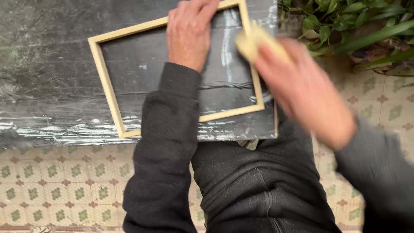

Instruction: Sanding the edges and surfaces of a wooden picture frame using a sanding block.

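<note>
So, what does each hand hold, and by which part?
The right hand grips a pale, blurred block by its rear end. The left hand holds nothing; it presses flat on the wooden frame, top rail.

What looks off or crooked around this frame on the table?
The frame lies askew to the table edge, its near left corner tilted toward the edge. The plastic over the table is wrinkled and scuffed. Nothing looks spilled or broken.

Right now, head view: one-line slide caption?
Left hand steadies a pale wooden frame on a black worktop; blurred right hand presses a pale block to its edge.
</note>
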